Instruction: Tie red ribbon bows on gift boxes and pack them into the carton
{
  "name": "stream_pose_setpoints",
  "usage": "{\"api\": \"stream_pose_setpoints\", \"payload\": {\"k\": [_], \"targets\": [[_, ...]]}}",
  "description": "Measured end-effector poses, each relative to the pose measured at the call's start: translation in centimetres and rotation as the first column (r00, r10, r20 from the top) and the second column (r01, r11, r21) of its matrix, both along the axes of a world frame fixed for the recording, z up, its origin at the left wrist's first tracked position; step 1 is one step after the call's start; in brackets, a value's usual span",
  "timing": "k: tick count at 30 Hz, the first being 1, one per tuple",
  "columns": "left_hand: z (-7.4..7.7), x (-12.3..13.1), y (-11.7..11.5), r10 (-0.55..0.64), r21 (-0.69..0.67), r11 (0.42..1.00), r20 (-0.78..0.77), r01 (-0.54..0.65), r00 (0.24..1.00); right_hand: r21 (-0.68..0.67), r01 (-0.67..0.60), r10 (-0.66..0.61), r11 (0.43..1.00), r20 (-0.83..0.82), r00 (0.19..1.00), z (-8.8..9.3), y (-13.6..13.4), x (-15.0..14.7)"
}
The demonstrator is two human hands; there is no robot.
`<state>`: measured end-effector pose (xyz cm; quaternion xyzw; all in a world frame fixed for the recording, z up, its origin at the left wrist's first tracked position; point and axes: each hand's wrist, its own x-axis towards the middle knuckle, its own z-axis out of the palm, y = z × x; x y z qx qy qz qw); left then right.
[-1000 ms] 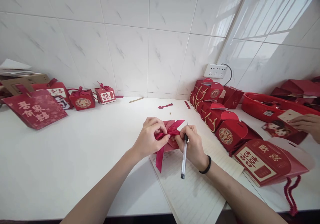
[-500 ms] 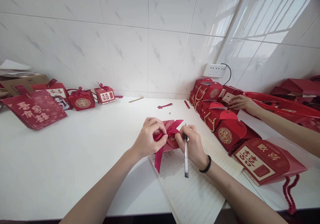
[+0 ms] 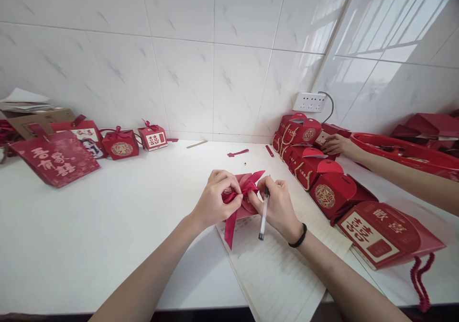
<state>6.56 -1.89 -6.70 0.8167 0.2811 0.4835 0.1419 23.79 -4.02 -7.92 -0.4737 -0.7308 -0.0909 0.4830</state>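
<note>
A small red gift box with a dark pink ribbon sits on the white counter, at the top edge of a lined paper sheet. My left hand pinches the ribbon's left side, fingers closed. My right hand pinches the ribbon's right side and also holds a pen, tip pointing down toward me. One ribbon tail hangs down over the paper.
A row of red gift boxes and a flat red bag lie to the right. Another person's hand touches a box at the back right, near a red basin. More red boxes and a red bag stand at the left wall.
My hands have kept working the ribbon with small finger shifts, and the pen tilted slightly. The other person's hand moved from the far right edge to the boxes at the back right.
</note>
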Motion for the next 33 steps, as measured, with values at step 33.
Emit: {"api": "stream_pose_setpoints", "payload": {"k": [33], "targets": [[0.1, 0.4, 0.2, 0.011, -0.092, 0.996, -0.008, -0.012, 1.0, -0.163, 0.312, -0.277, 0.936, 0.207, 0.938, 4.5, -3.5, -3.3]]}}
